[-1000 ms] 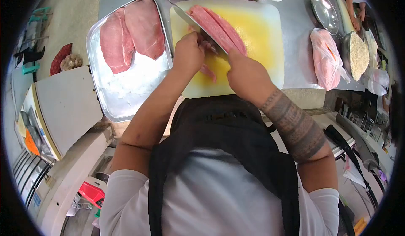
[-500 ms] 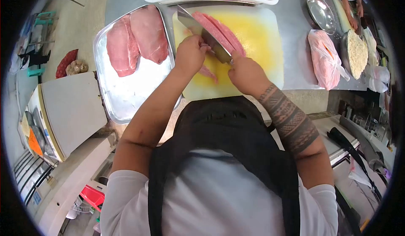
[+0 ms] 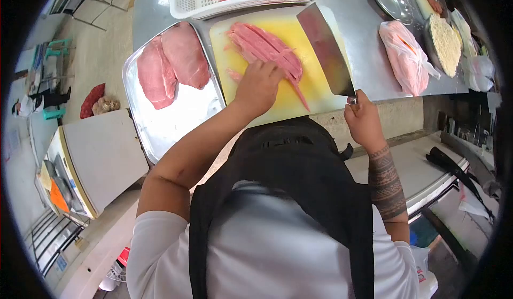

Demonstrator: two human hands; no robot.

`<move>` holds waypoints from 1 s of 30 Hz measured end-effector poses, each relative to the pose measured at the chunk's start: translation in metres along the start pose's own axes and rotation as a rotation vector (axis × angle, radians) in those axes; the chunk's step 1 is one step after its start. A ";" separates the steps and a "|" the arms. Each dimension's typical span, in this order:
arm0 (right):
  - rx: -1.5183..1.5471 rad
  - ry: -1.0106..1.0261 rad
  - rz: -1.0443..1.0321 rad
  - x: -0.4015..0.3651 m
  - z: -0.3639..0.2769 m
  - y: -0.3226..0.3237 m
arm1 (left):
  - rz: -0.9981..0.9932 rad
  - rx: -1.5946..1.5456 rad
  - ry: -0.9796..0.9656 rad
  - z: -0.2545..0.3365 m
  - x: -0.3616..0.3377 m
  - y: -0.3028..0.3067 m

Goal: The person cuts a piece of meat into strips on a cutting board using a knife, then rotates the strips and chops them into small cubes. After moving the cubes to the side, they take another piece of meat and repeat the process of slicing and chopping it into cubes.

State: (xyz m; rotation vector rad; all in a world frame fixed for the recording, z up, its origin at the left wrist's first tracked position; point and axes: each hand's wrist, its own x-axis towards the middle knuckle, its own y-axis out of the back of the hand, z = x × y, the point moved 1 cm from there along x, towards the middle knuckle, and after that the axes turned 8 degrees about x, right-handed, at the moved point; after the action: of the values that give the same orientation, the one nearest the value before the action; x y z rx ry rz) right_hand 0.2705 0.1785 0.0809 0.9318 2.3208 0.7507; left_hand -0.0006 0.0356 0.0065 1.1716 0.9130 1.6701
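Long strips of raw meat lie side by side on the yellow-stained white cutting board. My left hand is on their near end, fingers bent over the meat; the fingertips are partly hidden. One thin strip trails from the pile toward the board's near edge, and a small scrap lies left of my hand. In my right hand is the handle of a cleaver, its broad blade tilted above the right side of the board, apart from the meat.
Left of the board, a metal tray bears two large pieces of meat. A white basket of diced meat stands behind. To the right are a tied plastic bag, a metal bowl, a bowl of pale crumbs and another person's hand.
The cleaver has moved from among the strips to the right, away from the meat. My left hand has shifted right onto the strips. The whole view has turned slightly.
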 end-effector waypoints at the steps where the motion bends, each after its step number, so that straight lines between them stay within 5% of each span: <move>1: -0.015 0.019 0.033 -0.002 0.006 -0.001 | -0.016 0.018 0.066 -0.002 0.005 -0.001; 5: -0.072 -0.040 0.127 -0.009 0.031 -0.011 | -0.178 -0.162 0.371 -0.018 0.017 -0.015; 8: -0.092 -0.129 0.166 -0.012 0.048 -0.023 | -0.162 -0.035 0.150 -0.005 0.017 -0.011; 11: -0.074 -0.182 0.195 -0.015 0.054 -0.033 | -0.085 -0.012 -0.348 0.016 0.012 -0.016; 14: -0.080 -0.204 0.210 -0.015 0.052 -0.038 | -0.286 0.056 -0.526 0.023 0.012 -0.040; 17: -0.066 -0.229 0.217 -0.013 0.046 -0.036 | -0.274 0.053 -0.548 0.022 0.020 -0.052; 23: -0.036 -0.193 0.248 -0.013 0.054 -0.040 | -0.146 -0.436 -0.246 0.024 0.080 -0.002; 26: -0.021 -0.216 0.249 -0.013 0.047 -0.040 | -0.139 -0.313 -0.312 -0.017 0.115 0.028; 30: -0.106 -0.226 0.221 -0.011 0.047 -0.043 | -0.427 0.091 -0.430 -0.075 0.106 0.003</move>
State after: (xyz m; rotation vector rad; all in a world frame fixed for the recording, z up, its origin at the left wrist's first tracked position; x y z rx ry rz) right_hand 0.2884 0.1586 0.0218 1.1733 1.9858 0.8031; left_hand -0.0910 0.1271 0.0209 1.2298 0.8907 0.9958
